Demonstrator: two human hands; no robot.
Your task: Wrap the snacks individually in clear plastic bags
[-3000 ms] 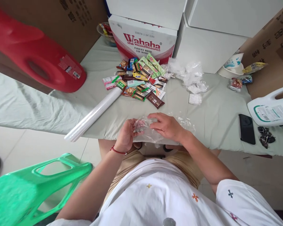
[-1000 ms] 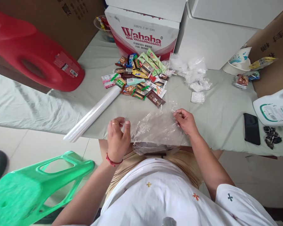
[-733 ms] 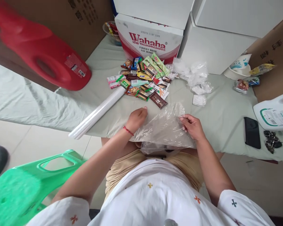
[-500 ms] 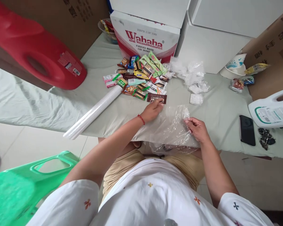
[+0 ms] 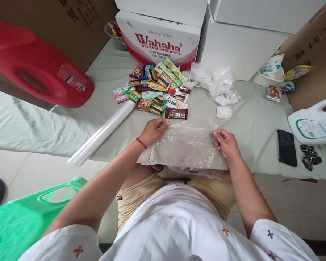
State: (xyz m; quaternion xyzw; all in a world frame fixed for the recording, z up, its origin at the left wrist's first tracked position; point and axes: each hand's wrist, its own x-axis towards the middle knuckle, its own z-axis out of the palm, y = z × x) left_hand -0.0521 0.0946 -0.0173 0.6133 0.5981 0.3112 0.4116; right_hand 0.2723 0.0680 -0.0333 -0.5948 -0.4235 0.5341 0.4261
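A thin sheet of clear plastic film (image 5: 188, 145) stretches between my two hands over the table's front edge, its lower part hanging toward my lap. My left hand (image 5: 154, 131), with a red string bracelet at the wrist, pinches the film's left side. On the right side, my right hand (image 5: 226, 142) pinches it between thumb and fingers. Just beyond the film lies a brown-wrapped snack bar (image 5: 176, 113), at the front of a heap of wrapped snacks (image 5: 157, 85). A white roll of film (image 5: 101, 133) lies slanted left of my left hand.
Crumpled clear plastic pieces (image 5: 221, 81) lie beyond my right hand. A Wahaha carton (image 5: 160, 40) stands behind the snacks. A red jug (image 5: 43, 69) is at left; a white bottle (image 5: 315, 121), black phone (image 5: 287, 148) and keys (image 5: 310, 156) are at right. A green stool (image 5: 29, 214) stands lower left.
My left hand has moved left and toward me, away from the brown snack bar, and now pinches the film. The film is pulled wider between both hands.
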